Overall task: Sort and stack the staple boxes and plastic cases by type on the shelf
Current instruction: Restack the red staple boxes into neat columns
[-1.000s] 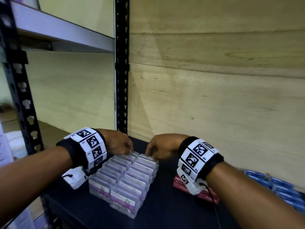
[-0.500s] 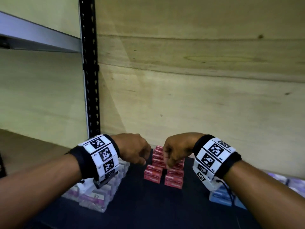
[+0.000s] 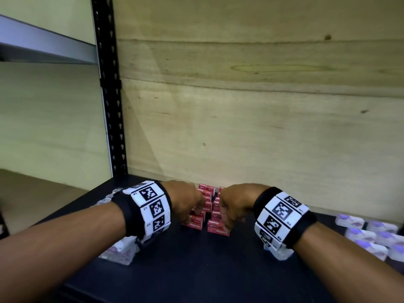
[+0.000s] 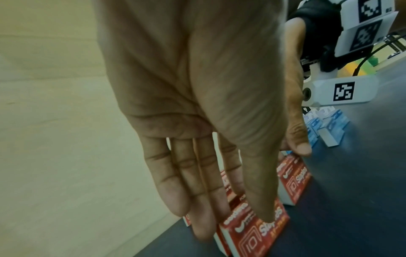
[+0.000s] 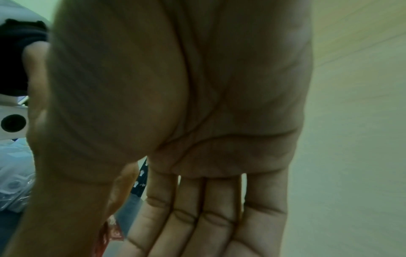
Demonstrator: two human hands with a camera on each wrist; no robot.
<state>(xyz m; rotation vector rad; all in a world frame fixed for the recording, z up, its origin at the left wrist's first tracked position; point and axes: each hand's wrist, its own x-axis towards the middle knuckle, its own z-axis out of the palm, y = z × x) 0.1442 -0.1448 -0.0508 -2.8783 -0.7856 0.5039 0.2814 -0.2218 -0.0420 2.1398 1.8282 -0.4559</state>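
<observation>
Staple boxes (image 3: 205, 212) stand in two red rows between the left hand (image 3: 185, 201) and right hand (image 3: 235, 204), both flat with straight fingers at the rows' outer sides. Squaring them probably wants even inward pressure, kept low, so no box tips.

Staple boxes (image 3: 205, 212) sit in two rows at the back of the shelf (image 3: 196, 270), between my hands; plastic cases (image 3: 119, 251) lie to my left, more cases (image 3: 371, 235) to my right.
</observation>
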